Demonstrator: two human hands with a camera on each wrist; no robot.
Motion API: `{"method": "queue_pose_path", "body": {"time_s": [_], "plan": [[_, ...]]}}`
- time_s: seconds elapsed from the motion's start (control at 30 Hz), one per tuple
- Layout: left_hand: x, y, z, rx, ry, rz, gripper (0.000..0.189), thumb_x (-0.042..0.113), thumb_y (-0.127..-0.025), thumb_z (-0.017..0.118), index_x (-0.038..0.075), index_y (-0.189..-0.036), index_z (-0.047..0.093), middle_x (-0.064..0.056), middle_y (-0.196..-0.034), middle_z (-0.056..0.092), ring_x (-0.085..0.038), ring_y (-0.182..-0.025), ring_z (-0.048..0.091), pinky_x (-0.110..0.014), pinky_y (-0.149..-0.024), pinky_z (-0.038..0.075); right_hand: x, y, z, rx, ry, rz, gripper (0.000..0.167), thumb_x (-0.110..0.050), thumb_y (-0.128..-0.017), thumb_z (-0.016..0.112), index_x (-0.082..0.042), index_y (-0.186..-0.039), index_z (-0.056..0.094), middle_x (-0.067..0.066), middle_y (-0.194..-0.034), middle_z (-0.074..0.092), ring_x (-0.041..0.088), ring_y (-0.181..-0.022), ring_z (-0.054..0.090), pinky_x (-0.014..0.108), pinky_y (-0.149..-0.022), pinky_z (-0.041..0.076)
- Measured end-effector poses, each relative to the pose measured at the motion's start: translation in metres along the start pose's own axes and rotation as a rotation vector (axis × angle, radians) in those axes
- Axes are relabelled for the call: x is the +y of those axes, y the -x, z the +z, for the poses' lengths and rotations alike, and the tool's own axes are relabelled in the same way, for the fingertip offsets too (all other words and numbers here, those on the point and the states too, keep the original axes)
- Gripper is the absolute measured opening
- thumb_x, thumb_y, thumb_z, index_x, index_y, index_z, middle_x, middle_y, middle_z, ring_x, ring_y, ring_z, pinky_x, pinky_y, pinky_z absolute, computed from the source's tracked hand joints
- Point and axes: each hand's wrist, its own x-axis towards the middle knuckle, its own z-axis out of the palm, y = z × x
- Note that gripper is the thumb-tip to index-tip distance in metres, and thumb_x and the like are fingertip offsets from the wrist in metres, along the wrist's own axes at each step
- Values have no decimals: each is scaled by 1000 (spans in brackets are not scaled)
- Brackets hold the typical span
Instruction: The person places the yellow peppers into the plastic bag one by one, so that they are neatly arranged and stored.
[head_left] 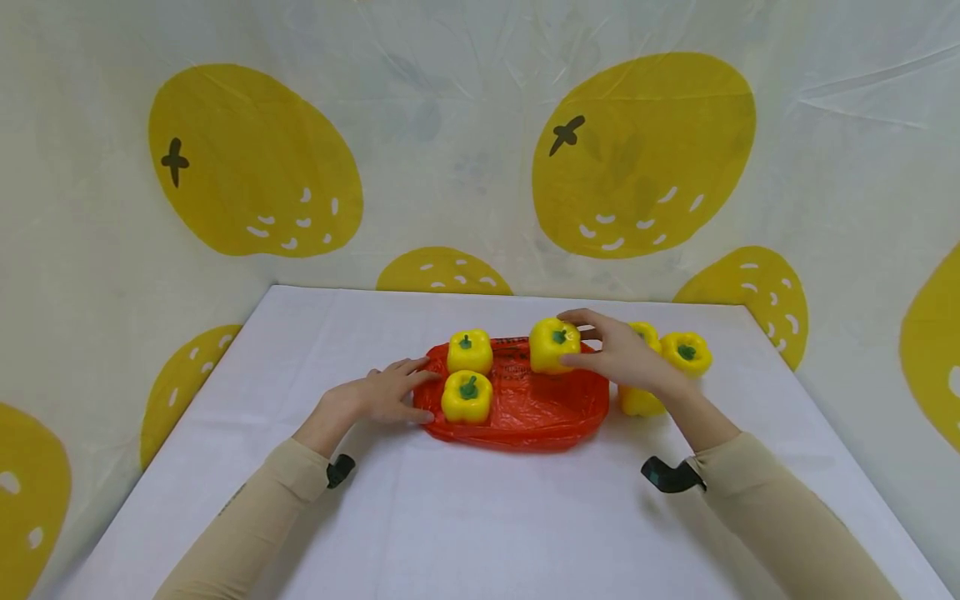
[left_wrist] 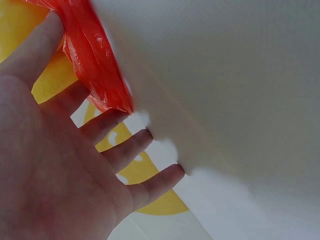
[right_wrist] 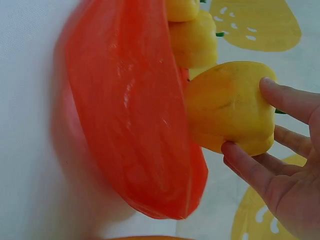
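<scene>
A red plastic bag (head_left: 525, 408) lies spread on the table, its rim raised at the sides. Two yellow bell peppers, a rear one (head_left: 470, 353) and a front one (head_left: 467, 397), sit in its left part. My right hand (head_left: 618, 350) grips another yellow bell pepper (right_wrist: 232, 107) between thumb and fingers, over the bag's right rear part. At the bag's left edge, my left hand (head_left: 386, 392) touches the red plastic with thumb and fingertips; its fingers are spread and fairly straight in the left wrist view.
Right of the bag stand more yellow bell peppers, one at the far right (head_left: 686, 353) and one (head_left: 641, 402) partly hidden by my right hand and wrist. A white cloth covers the table (head_left: 450, 525). Behind hangs a curtain (head_left: 450, 150) printed with yellow fruit.
</scene>
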Motion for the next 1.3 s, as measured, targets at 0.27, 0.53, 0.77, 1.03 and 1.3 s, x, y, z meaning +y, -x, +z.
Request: {"method": "queue_pose_path", "body": {"time_s": [0.27,0.53,0.77,1.03,1.3], "plan": [[0,1,0,3,7,-3,80,54,-92,70,22,-159,40,-12,-168,22,-38,-152,21,-74,-113,20,-1,-12,20,-8,35,-8,65,-30,-93,79,-14,-149,50,11,-146,54,37,-129,54,53,-100,51],[0,0,0,2,2,-7,80,55,-92,70,22,-159,40,-12,-168,22,-38,-152,20,-74,-113,20,-6,-20,34,-26,31,-38,65,-29,-92,79,-12,-148,51,9,-146,54,35,-133,50,56,-107,45],[2,1,-1,-5,10,-14,80,54,-92,70,22,-159,40,-11,-168,22,-38,-152,20,-74,-113,19,-6,-26,45,-37,64,-36,65,-32,-92,79,-13,-148,51,8,-145,55,31,-131,51,55,-110,42],[2,2,-1,-2,7,-9,80,54,-92,70,22,-159,40,-12,-168,21,-38,-152,20,-73,-114,20,-5,-32,51,-50,76,-20,65,-32,-93,79,-13,-148,50,8,-144,56,31,-130,53,54,-110,42],[2,1,0,-3,8,-3,79,53,-92,70,21,-159,41,-12,-168,22,-38,-152,20,-72,-114,21,-4,-36,54,-45,106,-17,67,-36,-95,75,-10,-151,49,11,-146,55,32,-130,52,54,-111,41]]}}
